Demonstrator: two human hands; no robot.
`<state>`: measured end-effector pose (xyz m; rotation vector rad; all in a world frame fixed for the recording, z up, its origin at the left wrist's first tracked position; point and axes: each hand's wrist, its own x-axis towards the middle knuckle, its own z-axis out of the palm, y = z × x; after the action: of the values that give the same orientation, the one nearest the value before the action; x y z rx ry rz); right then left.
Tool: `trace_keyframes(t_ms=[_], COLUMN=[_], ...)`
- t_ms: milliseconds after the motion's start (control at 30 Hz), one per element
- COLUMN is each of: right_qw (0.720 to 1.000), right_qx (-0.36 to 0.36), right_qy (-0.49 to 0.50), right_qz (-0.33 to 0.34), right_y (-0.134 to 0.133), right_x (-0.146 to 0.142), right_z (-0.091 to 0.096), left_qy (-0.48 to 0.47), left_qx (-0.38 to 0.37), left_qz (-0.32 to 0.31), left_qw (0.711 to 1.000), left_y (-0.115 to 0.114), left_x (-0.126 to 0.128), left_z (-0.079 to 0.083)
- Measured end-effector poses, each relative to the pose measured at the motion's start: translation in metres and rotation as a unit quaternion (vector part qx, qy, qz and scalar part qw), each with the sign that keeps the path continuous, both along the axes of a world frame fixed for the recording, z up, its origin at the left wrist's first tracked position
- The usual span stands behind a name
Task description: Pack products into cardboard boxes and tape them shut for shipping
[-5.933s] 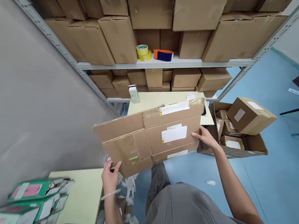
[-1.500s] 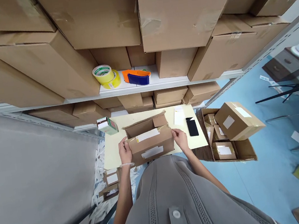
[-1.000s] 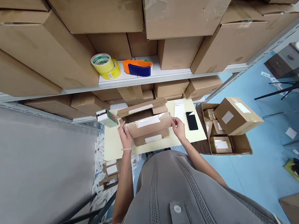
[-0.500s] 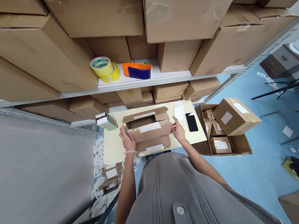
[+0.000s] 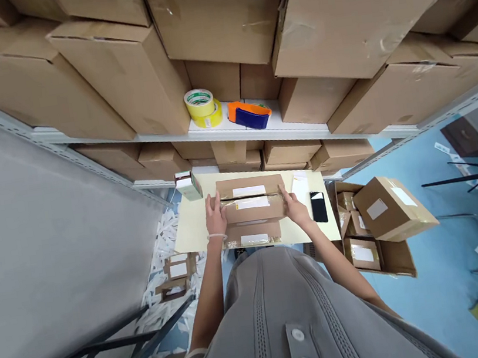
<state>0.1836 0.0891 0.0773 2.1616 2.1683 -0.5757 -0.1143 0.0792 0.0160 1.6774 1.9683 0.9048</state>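
Note:
A brown cardboard box (image 5: 252, 212) with white labels and old clear tape stands on a small pale yellow table (image 5: 193, 233). Its top flaps are folded shut, meeting along a dark seam. My left hand (image 5: 216, 216) lies on the box's left end, fingers stretched over the flap. My right hand (image 5: 295, 208) presses on the right end in the same way. Both hands hold the flaps down.
A small green and white carton (image 5: 187, 185) and a black phone (image 5: 318, 206) lie on the table. Yellow tape rolls (image 5: 202, 106) and an orange-blue tape dispenser (image 5: 250, 113) sit on the shelf above, among cardboard boxes. An open box of parcels (image 5: 376, 225) stands at right; paper scraps litter the floor at left.
I carried the flattened box to the table and set it up. In the last second the far flap came down and the top flaps closed under my hands.

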Motion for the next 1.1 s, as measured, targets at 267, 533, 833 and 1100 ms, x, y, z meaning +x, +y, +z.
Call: trace_keyframes(t_ms=[267, 533, 833, 1100], right_qw=[0.999, 0.999, 0.997, 0.924], right_qx=[0.012, -0.004, 0.068, 0.334], right_qy=[0.04, 0.008, -0.018, 0.115], right_qz=[-0.026, -0.034, -0.032, 0.148], right_y=[-0.016, -0.02, 0.001, 0.14], right_x=[-0.01, -0.019, -0.021, -0.059], right_z=[-0.017, -0.015, 0.017, 0.133], left_qy=[-0.102, 0.083, 0.147, 0.17], left_qx=[-0.024, 0.019, 0.005, 0.024], left_qz=[-0.046, -0.044, -0.142, -0.143], left_qw=[0.993, 0.995, 0.979, 0.975], left_y=[-0.001, 0.005, 0.003, 0.003], left_x=[-0.007, 0.011, 0.056, 0.051], left_z=[-0.016, 0.008, -0.001, -0.001])
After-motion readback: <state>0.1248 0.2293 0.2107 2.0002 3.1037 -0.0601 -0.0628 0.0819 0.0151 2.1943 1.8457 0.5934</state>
